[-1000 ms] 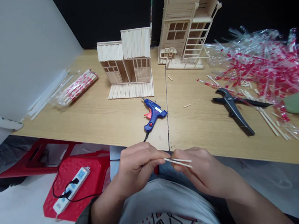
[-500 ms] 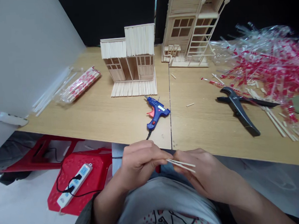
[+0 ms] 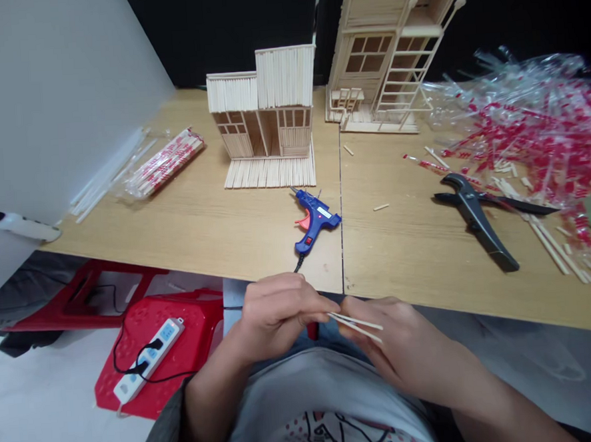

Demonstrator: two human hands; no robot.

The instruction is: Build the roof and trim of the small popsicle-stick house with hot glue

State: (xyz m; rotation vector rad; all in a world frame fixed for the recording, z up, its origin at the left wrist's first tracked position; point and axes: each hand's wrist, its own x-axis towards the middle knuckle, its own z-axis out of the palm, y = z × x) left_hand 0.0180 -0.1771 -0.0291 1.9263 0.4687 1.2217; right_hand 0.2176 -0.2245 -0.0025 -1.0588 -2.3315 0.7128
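Two thin wooden sticks [image 3: 356, 322] poke out from between the fingers of my left hand [image 3: 281, 314], which pinches them at one end. My right hand [image 3: 397, 335] is closed against the left fingertips, under and behind the sticks; whether it grips anything is hidden. Both hands are over my lap at the table's front edge. Just beyond them lies a blue glue gun [image 3: 313, 225] with a red trigger, its cable running down behind my left hand. Behind the gun stands a small stick house [image 3: 281, 78] with a slatted porch.
A taller stick house [image 3: 370, 56] with a ladder stands at the back. Black cutters [image 3: 475, 216], loose sticks and a heap of plastic wrappers [image 3: 535, 126] lie right. Wrapped sticks [image 3: 166, 163] lie left. A power strip [image 3: 148, 360] rests on a red stool [image 3: 185, 381].
The view has shifted slightly, so the table and the things on it appear a little further right. Both hands keep nearly the same pose around the sticks.
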